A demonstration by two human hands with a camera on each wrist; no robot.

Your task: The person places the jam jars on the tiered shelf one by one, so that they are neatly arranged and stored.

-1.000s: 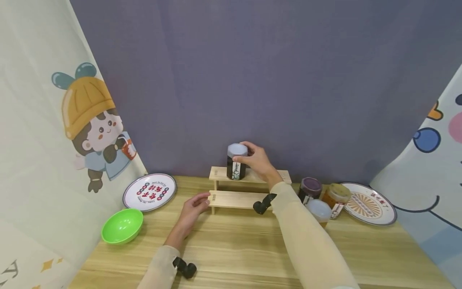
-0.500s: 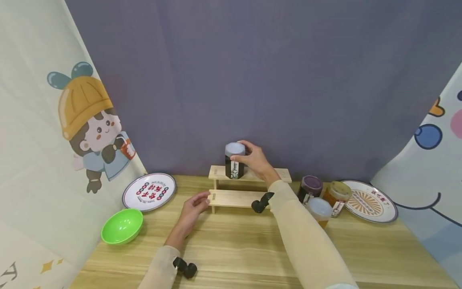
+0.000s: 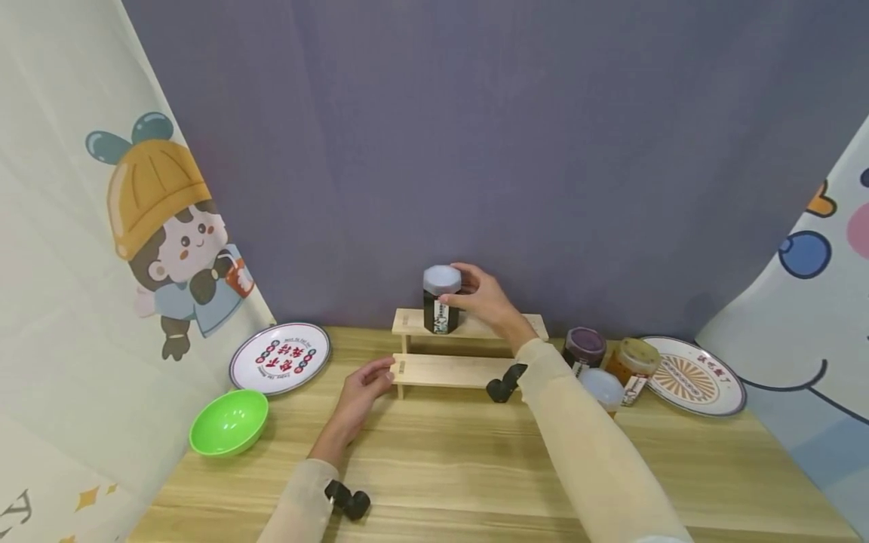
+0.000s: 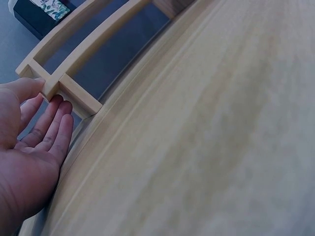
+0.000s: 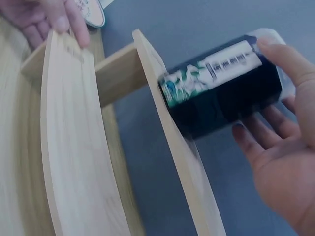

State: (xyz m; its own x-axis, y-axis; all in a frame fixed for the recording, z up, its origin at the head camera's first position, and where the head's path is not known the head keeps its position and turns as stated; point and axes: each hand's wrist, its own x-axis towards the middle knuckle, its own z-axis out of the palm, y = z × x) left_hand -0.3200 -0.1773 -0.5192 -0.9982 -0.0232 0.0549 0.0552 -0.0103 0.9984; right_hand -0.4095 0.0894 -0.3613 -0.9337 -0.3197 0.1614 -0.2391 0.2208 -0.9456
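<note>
Toward the near edge of the surface (image 3: 434,467), two pale sleeves reach forward, each with a small black camera at the cuff. Beside the left edge sits a green bowl (image 3: 229,424). Farther in, the left hand (image 3: 358,394) pinches the left end of the lower step of a wooden rack (image 3: 448,371), thumb above and fingers beneath. Right of the rack, three jars stand close together: a white-lidded jar (image 3: 602,388) nearest, partly hidden by the sleeve, then a yellow-lidded jar (image 3: 633,369) and a purple-lidded jar (image 3: 585,347). By the far right corner lies a right plate (image 3: 689,377) with a sunburst print; by the far left corner, a left plate (image 3: 280,359) with red characters. On the rack's upper step, left of its middle, a dark jar (image 3: 441,313) stands upright under a whitish lid; the right hand (image 3: 485,298) grasps it near the top from the right. Behind the far edge hangs a grey-blue curtain (image 3: 489,151).
</note>
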